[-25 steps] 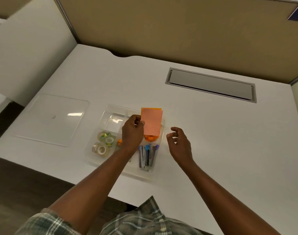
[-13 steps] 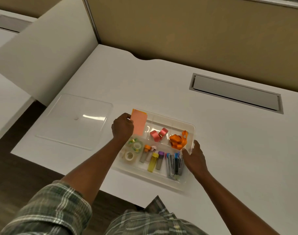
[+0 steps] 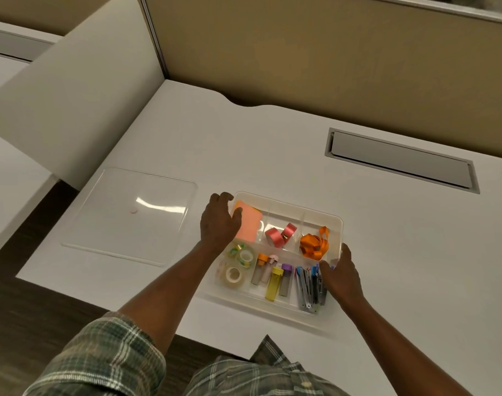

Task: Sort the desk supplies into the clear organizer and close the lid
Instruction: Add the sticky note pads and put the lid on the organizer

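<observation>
Two hands are working at one clear organizer (image 3: 287, 202), which is sitting on the white table (image 3: 272, 155) near its front edge. From the head view I am counting six compartments.

The left hand (image 3: 219, 224) is reaching into the back left one. Its thumb is lying on the edge of one sticky note pad (image 3: 248, 224), with its fingers (image 3: 224, 197) curling round the far side, pinching it.

The right hand (image 3: 341, 277) is gripping the organizer's right wall, thumb inside, fingers outside.

I am seeing:
- two pink ribbon rolls (image 3: 274, 235) in the back middle compartment
- one orange ribbon bundle (image 3: 312, 244) at back right
- two clear tape rolls (image 3: 234, 275) at front left
- four capped tubes (image 3: 274, 281) in the front middle
- a cluster of staplers (image 3: 304, 287) at front right, too crowded for me to count

One clear lid (image 3: 129, 215) is lying flat on the table, just beside the organizer's left side and apart from it.
</observation>
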`<state>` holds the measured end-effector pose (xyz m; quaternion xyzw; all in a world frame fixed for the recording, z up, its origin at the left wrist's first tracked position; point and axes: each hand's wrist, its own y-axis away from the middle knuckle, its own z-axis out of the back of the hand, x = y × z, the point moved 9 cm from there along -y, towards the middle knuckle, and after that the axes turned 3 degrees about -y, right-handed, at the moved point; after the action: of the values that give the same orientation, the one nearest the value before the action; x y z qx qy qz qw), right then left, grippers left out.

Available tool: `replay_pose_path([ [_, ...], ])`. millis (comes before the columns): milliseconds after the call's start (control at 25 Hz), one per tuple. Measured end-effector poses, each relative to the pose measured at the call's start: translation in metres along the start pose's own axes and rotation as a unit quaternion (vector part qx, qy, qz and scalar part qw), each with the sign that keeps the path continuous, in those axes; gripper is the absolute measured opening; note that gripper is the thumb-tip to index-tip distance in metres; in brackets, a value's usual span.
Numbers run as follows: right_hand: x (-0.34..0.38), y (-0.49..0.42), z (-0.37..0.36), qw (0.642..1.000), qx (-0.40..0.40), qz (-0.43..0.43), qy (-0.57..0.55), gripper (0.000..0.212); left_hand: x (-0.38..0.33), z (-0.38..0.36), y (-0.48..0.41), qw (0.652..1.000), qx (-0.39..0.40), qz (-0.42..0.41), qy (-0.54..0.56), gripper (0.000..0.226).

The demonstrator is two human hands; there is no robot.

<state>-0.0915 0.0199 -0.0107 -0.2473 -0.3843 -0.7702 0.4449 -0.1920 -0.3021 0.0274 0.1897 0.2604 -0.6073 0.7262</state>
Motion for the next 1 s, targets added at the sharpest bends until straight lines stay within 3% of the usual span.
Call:
replay_pose_path([
  [160,0.0,0.0,-0.001,1.0,0.002,-0.013,0.006,0.059,0.047,0.026,-0.004,0.996,-0.028,0.072,-0.048,0.028],
  [400,0.001,0.002,-0.001,1.0,0.008,-0.005,0.004,0.056,0.122,0.035,0.021,0.952,0.052,0.215,-0.209,0.031],
  [520,0.001,0.004,0.0,1.0,0.017,-0.005,0.006,0.058,0.125,0.033,0.024,0.952,0.066,0.212,-0.21,0.02],
  [720,0.001,0.007,0.002,0.999,0.03,-0.008,0.012,0.058,0.109,0.036,0.023,0.958,0.068,0.186,-0.207,0.02],
  [1000,-0.004,0.001,0.021,0.998,0.048,-0.038,0.02,0.074,0.003,0.091,-0.001,0.971,-0.08,0.059,-0.216,0.015],
])
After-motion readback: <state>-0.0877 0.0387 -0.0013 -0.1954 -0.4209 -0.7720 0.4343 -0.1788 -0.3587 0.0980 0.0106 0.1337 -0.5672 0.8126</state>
